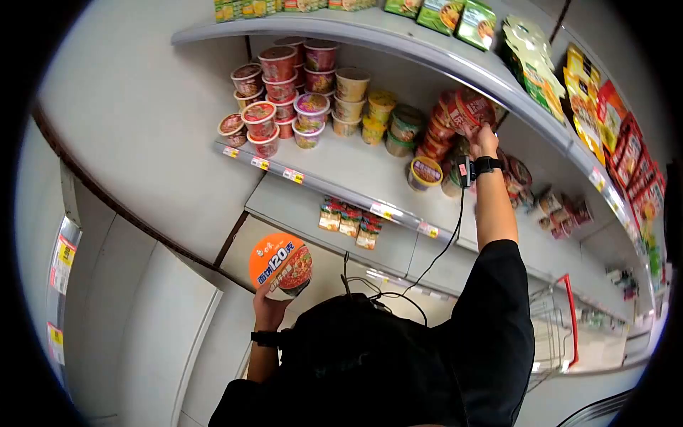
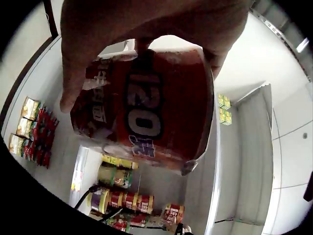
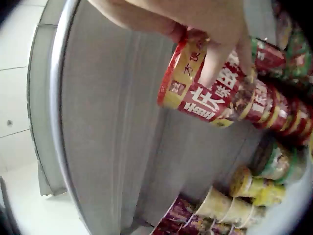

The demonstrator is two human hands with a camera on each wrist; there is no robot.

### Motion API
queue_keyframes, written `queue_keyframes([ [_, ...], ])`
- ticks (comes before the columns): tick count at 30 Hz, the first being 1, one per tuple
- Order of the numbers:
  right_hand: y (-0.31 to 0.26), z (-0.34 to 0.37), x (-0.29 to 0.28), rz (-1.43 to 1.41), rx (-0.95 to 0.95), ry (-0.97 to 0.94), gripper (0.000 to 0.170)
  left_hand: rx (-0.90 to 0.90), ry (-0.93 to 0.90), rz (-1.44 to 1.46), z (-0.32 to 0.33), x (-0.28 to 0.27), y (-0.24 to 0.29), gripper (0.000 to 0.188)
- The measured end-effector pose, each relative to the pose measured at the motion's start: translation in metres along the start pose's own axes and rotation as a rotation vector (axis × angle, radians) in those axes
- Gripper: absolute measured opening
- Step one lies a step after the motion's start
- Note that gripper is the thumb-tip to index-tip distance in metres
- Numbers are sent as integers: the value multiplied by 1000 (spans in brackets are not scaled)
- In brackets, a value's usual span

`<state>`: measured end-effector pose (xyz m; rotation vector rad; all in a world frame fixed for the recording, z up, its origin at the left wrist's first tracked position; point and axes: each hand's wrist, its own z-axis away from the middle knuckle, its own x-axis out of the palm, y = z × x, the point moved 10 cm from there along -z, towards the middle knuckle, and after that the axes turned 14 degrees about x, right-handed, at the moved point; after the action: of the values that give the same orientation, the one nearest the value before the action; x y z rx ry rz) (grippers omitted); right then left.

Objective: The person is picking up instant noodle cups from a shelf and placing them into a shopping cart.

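Note:
In the head view, my left hand holds an instant noodle bowl with an orange lid, low in front of the shelf. The left wrist view shows the thumb and fingers of my left hand spread around its side, where a large "120" is printed. My right hand reaches in under the upper shelf and grips a red instant noodle cup. In the right wrist view, the fingers wrap over this red cup with white lettering, right at the end of a row of matching red cups.
Stacked noodle cups stand on the left of the shelf, and yellow cups stand in the middle. The upper shelf edge curves above my right arm. Small packets lie lower down. Cables hang from my right wrist; a red-handled cart is at right.

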<state>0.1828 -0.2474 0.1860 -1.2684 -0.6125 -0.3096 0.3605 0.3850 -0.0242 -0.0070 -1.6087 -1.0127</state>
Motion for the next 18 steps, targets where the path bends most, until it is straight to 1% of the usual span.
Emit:
queue_keyframes([
  [1, -2, -10, 10, 33, 12, 37, 20, 31, 30, -22, 0, 3, 0, 53],
  [3, -12, -12, 33, 50, -14, 31, 26, 60, 63, -14, 7, 0, -4, 53],
  [4, -11, -43, 29, 75, -39, 27, 40, 83, 82, -14, 9, 2, -6, 52],
  [5, -10, -73, 26, 99, -64, 24, 59, 103, 102, -12, 12, 2, -8, 51],
  [6, -7, -95, 26, 82, -53, 27, 58, 117, 115, -13, 16, 3, -11, 51],
  [8, 0, -116, 32, 66, -28, 5, 56, 178, 202, -19, 22, -3, -11, 50],
  [10, 2, -123, 42, 51, -14, -14, 54, 208, 234, -17, 27, -7, -9, 49],
  [12, -1, -137, 44, 51, -35, -27, 52, 245, 293, -49, 34, -9, -10, 50],
  [13, -2, -152, 40, 108, -66, -17, 51, 230, 294, -61, 36, -10, -13, 50],
  [14, -6, -165, 38, 291, -158, 2, 50, 245, 305, -81, 38, -12, -13, 53],
  [15, -14, -184, 44, 939, -471, 104, 49, 260, 317, -100, 41, -15, -12, 55],
  [16, -16, -148, 70, 1384, -775, 163, 48, 250, 315, -91, 41, -16, -13, 53],
  [17, -8, -160, 58, 1939, -416, 376, 55, 238, 316, -104, 41, -12, -12, 53],
  [18, -11, -115, 68, 2048, -278, 269, 62, 230, 321, -88, 41, -8, -11, 52],
])
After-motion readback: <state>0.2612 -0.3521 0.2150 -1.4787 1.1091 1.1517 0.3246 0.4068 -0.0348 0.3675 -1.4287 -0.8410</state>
